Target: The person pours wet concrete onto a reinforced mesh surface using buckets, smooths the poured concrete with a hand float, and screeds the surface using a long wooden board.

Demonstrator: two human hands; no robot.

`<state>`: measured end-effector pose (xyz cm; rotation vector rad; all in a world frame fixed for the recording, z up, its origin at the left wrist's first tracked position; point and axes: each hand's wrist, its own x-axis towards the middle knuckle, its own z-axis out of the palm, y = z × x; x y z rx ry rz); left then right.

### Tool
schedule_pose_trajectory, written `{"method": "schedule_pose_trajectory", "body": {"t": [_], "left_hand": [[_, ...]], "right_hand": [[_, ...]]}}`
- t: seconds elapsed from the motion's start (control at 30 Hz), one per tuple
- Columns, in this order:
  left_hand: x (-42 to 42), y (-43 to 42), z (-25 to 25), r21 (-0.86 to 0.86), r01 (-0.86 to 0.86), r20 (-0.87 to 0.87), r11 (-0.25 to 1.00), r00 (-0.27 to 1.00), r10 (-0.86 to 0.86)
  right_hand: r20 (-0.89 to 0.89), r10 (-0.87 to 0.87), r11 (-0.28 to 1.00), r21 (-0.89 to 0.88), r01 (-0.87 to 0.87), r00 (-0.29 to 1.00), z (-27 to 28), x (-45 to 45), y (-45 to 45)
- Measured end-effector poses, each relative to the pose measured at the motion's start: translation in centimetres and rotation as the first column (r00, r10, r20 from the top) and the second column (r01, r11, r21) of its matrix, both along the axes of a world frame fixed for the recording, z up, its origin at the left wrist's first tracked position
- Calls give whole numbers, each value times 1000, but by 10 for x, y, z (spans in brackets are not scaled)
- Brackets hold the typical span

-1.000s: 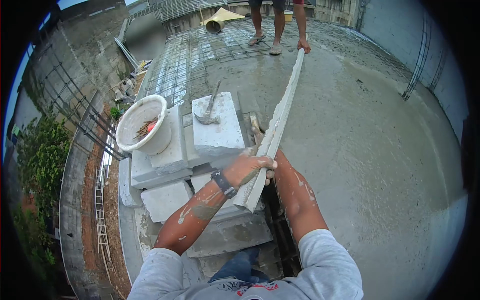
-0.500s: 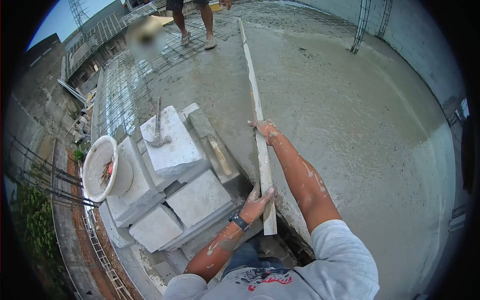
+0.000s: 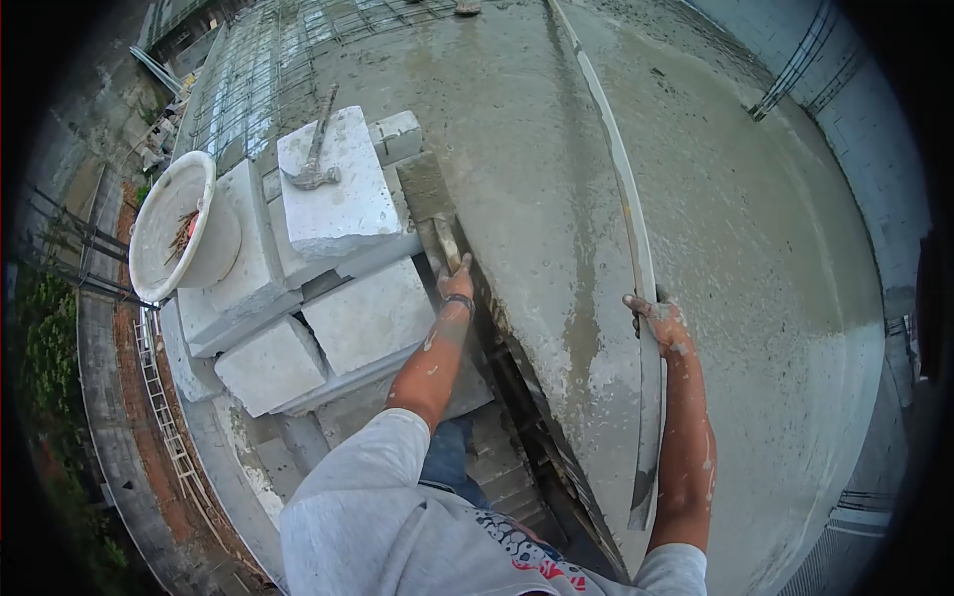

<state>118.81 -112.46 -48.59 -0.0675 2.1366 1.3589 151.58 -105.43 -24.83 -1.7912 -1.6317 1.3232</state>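
the right hand (image 3: 666, 326) grips a long pale board (image 3: 642, 238), which runs past its fingers over wet concrete (image 3: 765, 228). the left hand (image 3: 456, 281) touches a tool handle (image 3: 446, 238) just ahead; whether its fingers close i cannot tell. beyond them, leftward, a hammer (image 3: 315, 174) lies on a white block (image 3: 348, 209).

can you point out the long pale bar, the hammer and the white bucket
long pale bar (image 3: 641, 243): head view, on its length beyond the right hand (image 3: 664, 324)
hammer (image 3: 318, 147): head view, on its handle
white bucket (image 3: 221, 241): head view, on its outer side wall
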Motion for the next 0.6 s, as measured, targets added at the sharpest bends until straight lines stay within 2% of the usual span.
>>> {"method": "schedule_pose_trajectory", "body": {"t": [0.07,0.1,0.2,0.23,0.3,0.33,0.37,0.4,0.47,0.53,0.6], "left_hand": [[-11,-4,-4,-126,84,-27,988,996,-88],[-12,-15,9,-186,175,-71,967,979,-191],[-6,-52,58,-150,251,-321,956,903,-287],[4,-58,88,-7,197,-323,980,927,-189],[3,-43,77,-51,179,-440,982,879,-183],[3,-40,78,6,201,-494,980,852,-172],[3,-37,79,60,228,-545,972,823,-159],[-6,-24,104,78,239,-531,968,831,-162],[-25,1,136,82,255,-478,963,859,-187],[-55,41,168,69,144,-507,987,857,-89],[-101,82,164,19,84,-568,996,821,-58]], "right_hand": [[23,-19,999,-46,20,1000,3,2,-6],[29,-22,999,-49,23,999,8,0,-9],[18,-14,1000,-22,15,1000,10,-7,-12],[12,-13,1000,-13,13,1000,6,-10,-11],[73,40,996,-88,-34,997,0,-13,-5],[107,69,990,-131,-55,992,-5,-12,-4],[103,61,993,-106,-50,993,-15,-13,-1],[94,47,996,-74,-40,994,-28,-12,2],[81,49,996,-84,-42,995,-28,-13,-6],[48,70,990,-125,-63,996,-5,-27,-17],[66,83,994,-74,-78,994,-22,-20,-14]]}}
